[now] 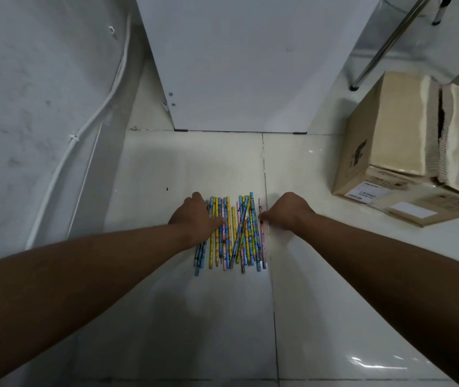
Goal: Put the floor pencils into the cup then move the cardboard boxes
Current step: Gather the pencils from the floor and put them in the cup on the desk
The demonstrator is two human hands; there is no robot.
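Pencils (pixel 232 233), slim round sticks wrapped in printed yellow, blue and pink patterns, lie side by side on the floor (pixel 334 303) at the centre of view, most running from 12 to 6 o'clock, with one or two crossing the row at a slant. The floor is glossy pale tile with thin grout lines, one passing just beside the row at its 3 o'clock edge.

Left hand (pixel 194 216) rests palm down on the row's 9 o'clock side, fingers spread flat over several pencils, grip wide and holding nothing. Right hand (pixel 287 212) sits at the 3 o'clock edge, fingers curled under; its fingertips touch the outermost pink pencil, though whether the grip encloses it cannot be told.

Cardboard boxes (pixel 407 152), matte tan with rough torn flaps, stand at 2 o'clock, well apart from the pencils. A dark printed logo and white shipping labels show on their sides; the writing is too small to read.

A white cabinet panel (pixel 239 60) stands at 12 o'clock, a scuffed white wall (pixel 27 93) with a clipped cable at 9 o'clock, and a metal chair leg (pixel 384 46) at 1 o'clock.
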